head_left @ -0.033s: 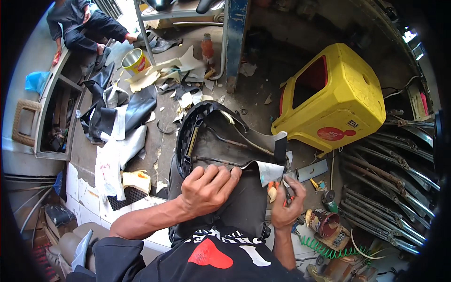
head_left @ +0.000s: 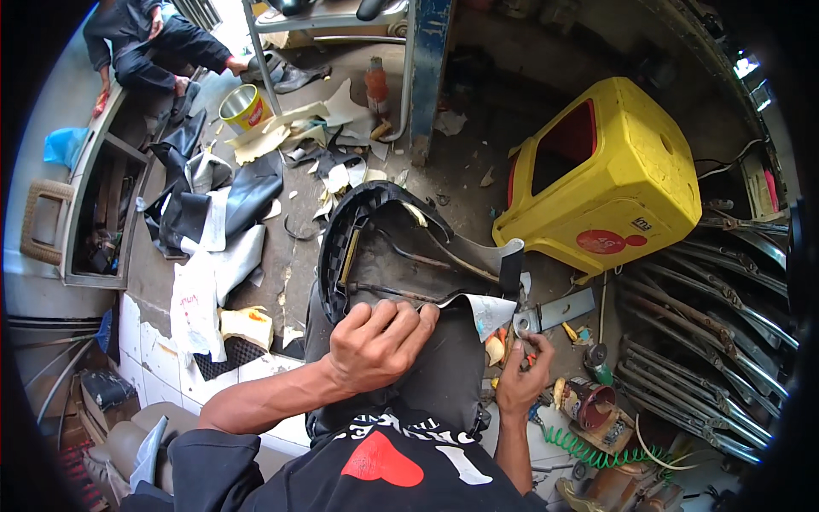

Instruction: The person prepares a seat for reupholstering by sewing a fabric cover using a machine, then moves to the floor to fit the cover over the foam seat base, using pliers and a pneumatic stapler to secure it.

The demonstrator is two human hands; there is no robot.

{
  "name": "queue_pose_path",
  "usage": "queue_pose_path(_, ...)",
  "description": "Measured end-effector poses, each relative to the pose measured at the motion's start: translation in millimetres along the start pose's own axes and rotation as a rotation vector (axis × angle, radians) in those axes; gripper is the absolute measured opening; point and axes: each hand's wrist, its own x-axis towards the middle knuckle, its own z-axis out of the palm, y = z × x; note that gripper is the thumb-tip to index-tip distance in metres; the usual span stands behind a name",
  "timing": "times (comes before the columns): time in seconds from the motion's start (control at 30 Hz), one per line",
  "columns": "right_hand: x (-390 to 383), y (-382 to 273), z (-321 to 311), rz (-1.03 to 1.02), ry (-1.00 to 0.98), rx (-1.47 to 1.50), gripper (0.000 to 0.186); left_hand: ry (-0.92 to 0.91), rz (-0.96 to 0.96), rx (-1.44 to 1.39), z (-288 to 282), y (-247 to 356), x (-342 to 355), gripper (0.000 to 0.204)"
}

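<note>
A black motorcycle seat [head_left: 384, 247] lies upside down on the floor in front of me, its hollow plastic base facing up. My left hand [head_left: 380, 341] is closed on the edge of the black seat cover [head_left: 435, 375], pulling it over the near rim of the base. A grey flap of the cover [head_left: 490, 311] folds up just right of that hand. My right hand [head_left: 522, 380] is beside the seat's right edge, fingers closed on a small metal tool [head_left: 520, 324] whose head sits close to the flap.
A yellow plastic box [head_left: 606, 179] lies on its side at right. Chrome bars [head_left: 708, 316] lie stacked further right. A green coiled hose [head_left: 589, 450] and cans lie by my right arm. Vinyl scraps [head_left: 213, 222], a paint can [head_left: 243, 107] and a seated person [head_left: 162, 43] are at upper left.
</note>
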Motion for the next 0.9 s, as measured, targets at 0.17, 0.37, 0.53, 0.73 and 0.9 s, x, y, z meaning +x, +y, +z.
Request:
queue_pose_path(0.17,-130.8,171.5,-8.8,0.397,-0.469,-0.685,0.07,0.028,-0.008,-0.06,12.3,-4.7,3.0,0.027)
queue_pose_path(0.37,-161.3,213.6,-24.9,0.399,-0.439,-0.669,0.092,0.045,-0.024,-0.069,10.6,-0.5,-2.4,0.026)
queue_pose_path(0.53,-142.2,229.2,-47.4,0.388,-0.468,-0.539,0.086,0.086,-0.019,-0.057,11.9,0.1,-4.0,0.026)
queue_pose_path(0.73,-88.0,191.2,-77.9,0.355,-0.516,-0.499,0.036,0.082,-0.043,-0.065,18.2,2.6,-5.9,0.028)
queue_pose_path(0.9,16.2,-45.5,-119.2,0.766,-0.537,0.28,0.026,0.088,-0.024,-0.055,14.5,7.6,0.4,0.028)
